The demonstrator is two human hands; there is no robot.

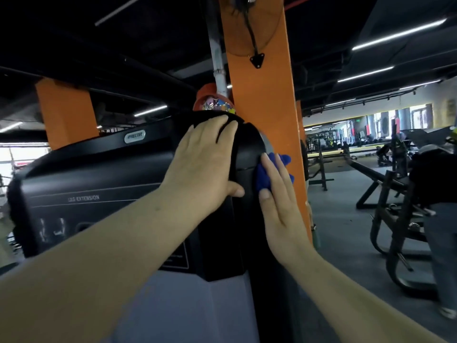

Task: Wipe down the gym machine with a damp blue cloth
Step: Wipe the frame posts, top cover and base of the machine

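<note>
A black leg extension machine fills the left and centre, its rounded shroud topping out near mid-frame. My left hand lies flat on the top right corner of the shroud, fingers spread, thumb hooked over the edge. My right hand presses a bunched blue cloth against the right side face of the shroud, just below the curve. Most of the cloth is hidden under the fingers; a tuft sticks out above them.
An orange pillar rises directly behind the machine, close to my right hand. Another orange pillar stands at back left. Black benches and frames crowd the right, on a grey floor. A person's leg is at the right edge.
</note>
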